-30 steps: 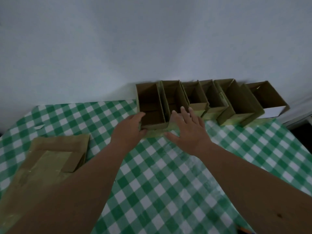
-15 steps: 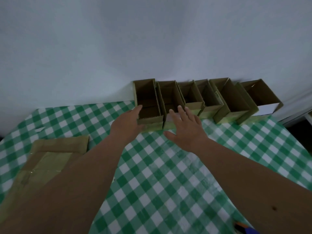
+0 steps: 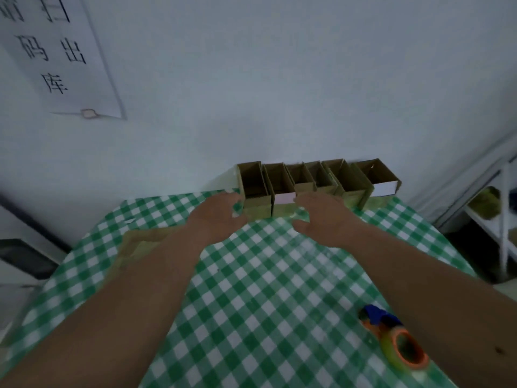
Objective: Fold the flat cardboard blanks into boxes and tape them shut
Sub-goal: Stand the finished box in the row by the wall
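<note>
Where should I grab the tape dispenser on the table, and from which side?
Take the tape dispenser by its blue handle end, coming from above with the right hand, whose arm already lies beside it. It lies flat on the tablecloth, and the orange roll end looks wider and harder to wrap fingers round.

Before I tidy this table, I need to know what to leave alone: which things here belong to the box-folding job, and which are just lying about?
Belongs to the job:
row of folded boxes by the wall
flat cardboard blanks under the left arm
tape dispenser near the right arm

Just lying about:
paper sign on the wall
shelf at right
</note>
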